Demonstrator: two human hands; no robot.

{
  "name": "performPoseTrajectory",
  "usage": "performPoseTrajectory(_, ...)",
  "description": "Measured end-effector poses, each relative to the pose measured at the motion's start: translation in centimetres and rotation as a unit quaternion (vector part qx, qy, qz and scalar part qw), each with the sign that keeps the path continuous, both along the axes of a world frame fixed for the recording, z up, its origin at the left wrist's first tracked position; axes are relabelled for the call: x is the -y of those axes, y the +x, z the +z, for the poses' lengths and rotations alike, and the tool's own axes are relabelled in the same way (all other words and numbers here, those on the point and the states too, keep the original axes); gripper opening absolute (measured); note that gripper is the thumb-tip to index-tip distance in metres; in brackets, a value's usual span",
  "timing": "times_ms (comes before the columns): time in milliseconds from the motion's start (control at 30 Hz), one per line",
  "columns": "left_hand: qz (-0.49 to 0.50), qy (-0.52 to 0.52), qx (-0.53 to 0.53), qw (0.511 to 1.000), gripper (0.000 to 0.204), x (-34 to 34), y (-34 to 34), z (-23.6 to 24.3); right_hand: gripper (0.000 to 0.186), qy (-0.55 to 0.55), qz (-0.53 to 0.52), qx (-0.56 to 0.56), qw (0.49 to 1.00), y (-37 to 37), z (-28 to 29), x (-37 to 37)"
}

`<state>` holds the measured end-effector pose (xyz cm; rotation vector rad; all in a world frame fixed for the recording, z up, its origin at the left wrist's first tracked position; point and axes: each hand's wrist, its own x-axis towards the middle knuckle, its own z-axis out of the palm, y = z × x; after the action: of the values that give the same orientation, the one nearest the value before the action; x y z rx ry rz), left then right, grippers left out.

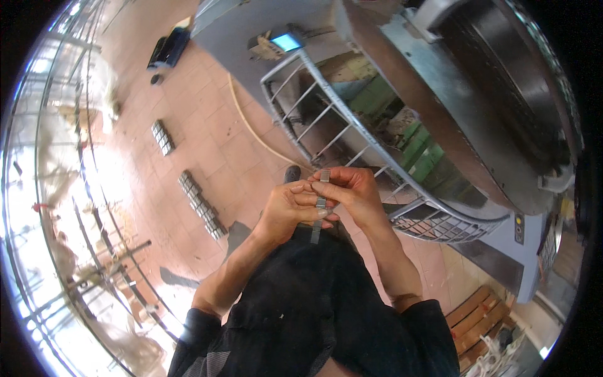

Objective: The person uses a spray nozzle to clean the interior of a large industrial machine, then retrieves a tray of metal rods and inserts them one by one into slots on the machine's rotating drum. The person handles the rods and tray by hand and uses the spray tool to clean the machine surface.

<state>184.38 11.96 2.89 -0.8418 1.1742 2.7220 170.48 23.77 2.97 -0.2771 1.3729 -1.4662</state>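
**Before your dark shirt (pixel 282 301): a narrow grey strip (pixel 315 234)**

Near its upper end, your right hand (pixel 357 193) closes in a thumb-and-finger pinch; below, your left hand (pixel 281 212) holds it with fingers half curled, thumb across. Looks metallic: probably light, stiff, slick on the flats (edges may be sharp). Grip the flat faces near the ends, lightly. Your fingers hide stretches of it, so one piece or several in line, you cannot tell. Floor rows of grey pieces (pixel 201 204): too small to match against it.

Both hands (pixel 282 212) close together, fingers (pixel 306 200) curled
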Motion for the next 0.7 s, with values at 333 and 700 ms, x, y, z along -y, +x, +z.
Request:
performPoseTrajectory(333,0.024,0.054,0.005,0.998,0.037,2.0,6.4,-0.9,0.017,0.025,0.018,0.02,0.999,5.6,-1.3,2.8)
performPoseTrajectory(700,0.018,-0.011,-0.026,0.999,0.032,7.9,12.9,-2.7,0.024,0.005,0.011,-0.021,1.0,12.7,-1.8,8.4)
